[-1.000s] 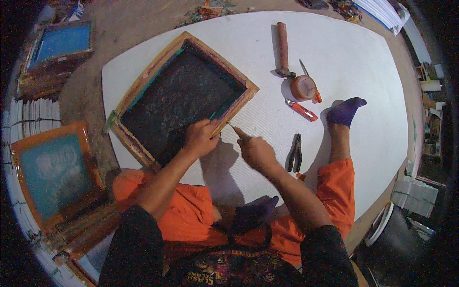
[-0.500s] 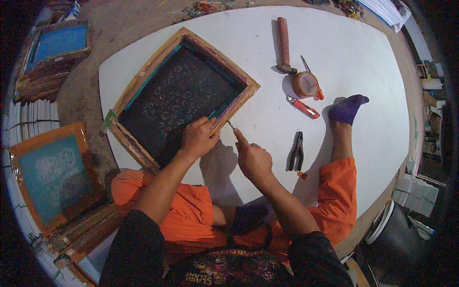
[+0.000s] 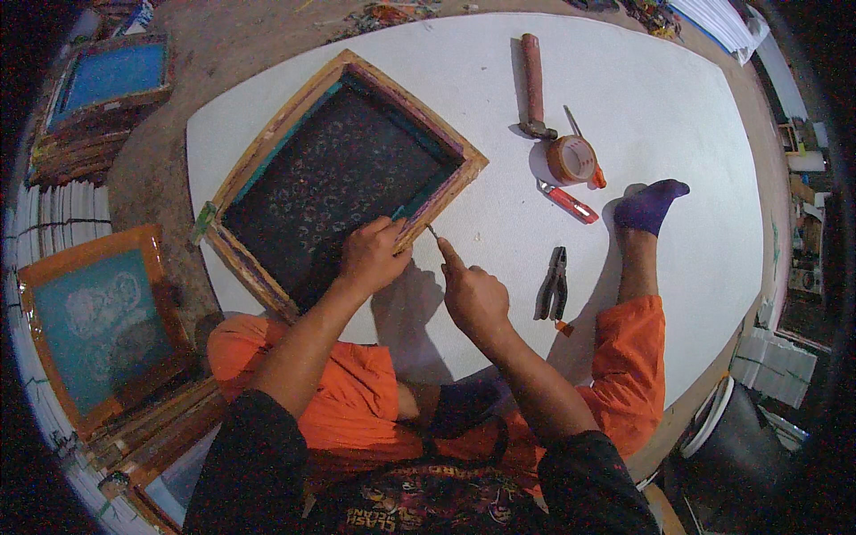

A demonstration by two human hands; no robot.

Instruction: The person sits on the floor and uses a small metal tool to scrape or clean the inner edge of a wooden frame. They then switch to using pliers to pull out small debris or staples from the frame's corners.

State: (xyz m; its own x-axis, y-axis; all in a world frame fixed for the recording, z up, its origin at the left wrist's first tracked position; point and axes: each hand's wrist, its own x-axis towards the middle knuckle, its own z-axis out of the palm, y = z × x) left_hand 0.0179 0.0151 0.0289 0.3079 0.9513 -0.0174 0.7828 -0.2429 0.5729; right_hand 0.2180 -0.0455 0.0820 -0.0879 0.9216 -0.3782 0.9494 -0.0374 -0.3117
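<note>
A wooden screen-printing frame [image 3: 267, 134] with dark mesh lies tilted on the white board. My left hand [image 3: 373, 256] grips its lower right rail, fingers over the inner edge and thumb side toward the outer face. My right hand [image 3: 475, 301] is closed around a thin metal-shafted tool [image 3: 433, 231], the forefinger stretched along it. Its tip points at the outside of that rail, close to the left hand; whether it touches the wood I cannot tell. The handle is hidden in my palm.
On the white board [image 3: 713, 267] to the right lie a hammer [image 3: 532, 85], a tape roll [image 3: 562, 162], a red utility knife [image 3: 571, 204] and black pliers [image 3: 555, 283]. My socked foot [image 3: 651, 208] rests beside them. More framed screens [image 3: 107, 321] stand at the left.
Hardly anything differs. The right hand and its tool have shifted very slightly by the rail; the left hand keeps its hold on the frame.
</note>
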